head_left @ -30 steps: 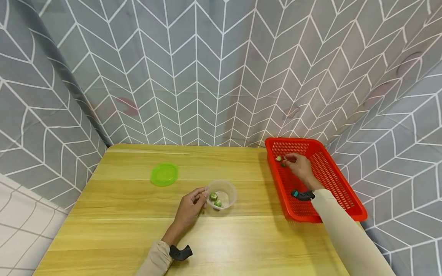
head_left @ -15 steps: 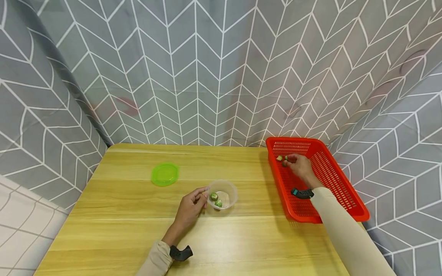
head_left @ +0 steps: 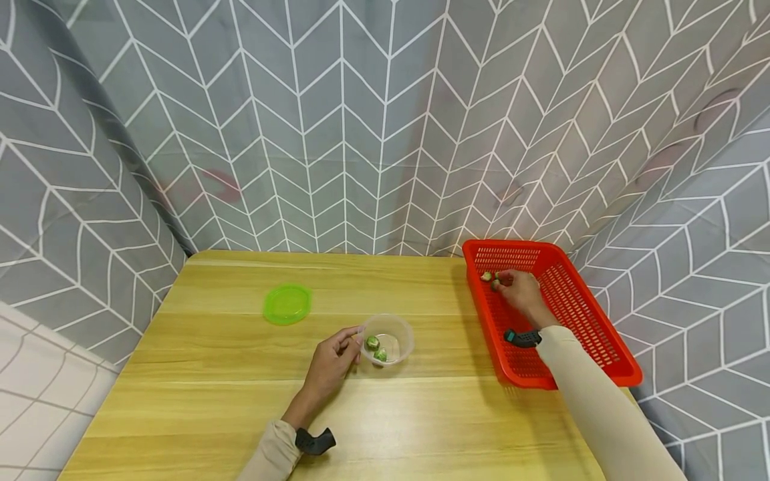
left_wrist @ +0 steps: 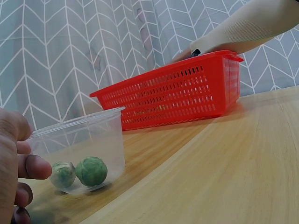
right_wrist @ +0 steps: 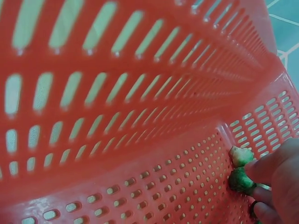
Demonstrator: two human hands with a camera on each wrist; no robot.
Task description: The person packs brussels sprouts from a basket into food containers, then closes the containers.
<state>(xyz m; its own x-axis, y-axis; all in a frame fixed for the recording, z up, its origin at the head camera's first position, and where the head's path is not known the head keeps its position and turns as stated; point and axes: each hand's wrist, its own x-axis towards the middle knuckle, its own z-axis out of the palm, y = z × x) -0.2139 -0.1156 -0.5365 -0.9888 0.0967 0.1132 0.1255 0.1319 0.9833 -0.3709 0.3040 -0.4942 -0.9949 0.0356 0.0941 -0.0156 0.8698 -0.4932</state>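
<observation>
In the head view, my left hand (head_left: 331, 361) holds the rim of a clear plastic tub (head_left: 400, 325) on the table. Two Brussels sprouts lie in the tub, and the left wrist view shows one green sprout (left_wrist: 91, 171) beside the paler sprout (left_wrist: 62, 175). My right hand (head_left: 522, 292) reaches into the far left part of a red plastic basket (head_left: 490, 334). Its thumb and fingers pinch a dark green sprout (right_wrist: 241, 180) in the right wrist view. A paler sprout (right_wrist: 241, 156) lies right beside it. The palm side of that hand is hidden.
A green round lid (head_left: 287, 304) lies flat on the wooden table (head_left: 240, 374), left of the tub. The basket's slotted walls stand up around my right hand. Patterned curtains (head_left: 361, 133) hang behind the table and at its sides.
My right hand has shifted very slightly among the sprouts in the basket. The left hand and the tub stay where they were.
</observation>
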